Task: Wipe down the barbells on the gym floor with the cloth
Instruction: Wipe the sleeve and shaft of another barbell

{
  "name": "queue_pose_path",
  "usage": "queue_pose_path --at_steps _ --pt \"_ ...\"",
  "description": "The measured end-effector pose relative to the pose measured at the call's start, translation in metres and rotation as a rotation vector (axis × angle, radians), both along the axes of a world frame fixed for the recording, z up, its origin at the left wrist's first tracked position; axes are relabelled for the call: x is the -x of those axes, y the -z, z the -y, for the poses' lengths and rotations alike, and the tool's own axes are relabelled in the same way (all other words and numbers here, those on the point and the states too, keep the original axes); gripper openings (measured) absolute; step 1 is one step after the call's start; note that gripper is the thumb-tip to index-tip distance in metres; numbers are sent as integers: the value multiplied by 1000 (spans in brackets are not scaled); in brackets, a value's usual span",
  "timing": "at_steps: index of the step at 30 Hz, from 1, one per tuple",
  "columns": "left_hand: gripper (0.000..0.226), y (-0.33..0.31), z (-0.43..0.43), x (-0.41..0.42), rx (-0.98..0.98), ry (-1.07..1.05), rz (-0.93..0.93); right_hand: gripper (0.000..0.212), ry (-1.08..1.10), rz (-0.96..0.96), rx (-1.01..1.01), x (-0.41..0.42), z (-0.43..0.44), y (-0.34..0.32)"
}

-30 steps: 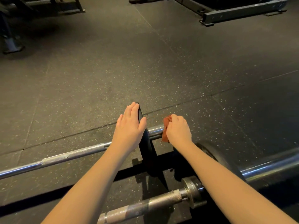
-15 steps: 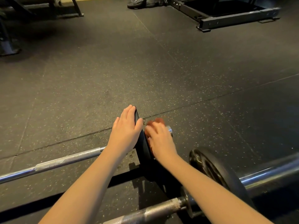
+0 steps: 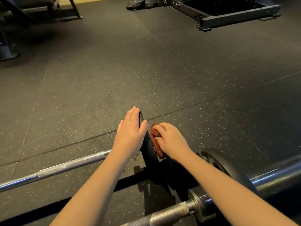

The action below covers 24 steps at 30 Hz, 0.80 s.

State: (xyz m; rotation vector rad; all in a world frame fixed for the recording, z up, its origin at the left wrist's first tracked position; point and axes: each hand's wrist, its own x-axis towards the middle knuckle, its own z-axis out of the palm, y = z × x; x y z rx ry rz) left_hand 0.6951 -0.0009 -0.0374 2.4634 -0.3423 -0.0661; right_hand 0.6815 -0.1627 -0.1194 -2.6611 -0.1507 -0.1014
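A steel barbell (image 3: pixel 65 168) lies across the rubber floor with a thin black plate (image 3: pixel 147 147) standing on its right end. My left hand (image 3: pixel 130 136) lies flat against the plate's left face, fingers straight, thumb over its rim. My right hand (image 3: pixel 169 141) grips a reddish-brown cloth (image 3: pixel 154 139) and presses it to the plate's right face; the bar's sleeve end is hidden under it. A second barbell (image 3: pixel 162 214) lies nearer me, with a collar and a thick black plate (image 3: pixel 223 167) under my right forearm.
A dark steel rack base (image 3: pixel 236 15) sits at the far right, with weight plates (image 3: pixel 141 4) on the floor beside it. Bench legs (image 3: pixel 71 12) and a machine foot (image 3: pixel 8 54) stand at the far left. Speckled rubber floor (image 3: pixel 146 70) stretches between.
My right hand slid the cloth from the bar's sleeve end leftward onto the plate's right face. My left hand stayed on the plate. The camera tilted up slightly.
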Motion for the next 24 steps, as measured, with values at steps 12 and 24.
queue_pose_path --at_steps 12,24 --pt "55 6 -1 1 85 6 5 45 109 -54 -15 13 19 -3" --pt "56 6 2 11 -95 -22 37 31 160 -263 130 10 14 -34"
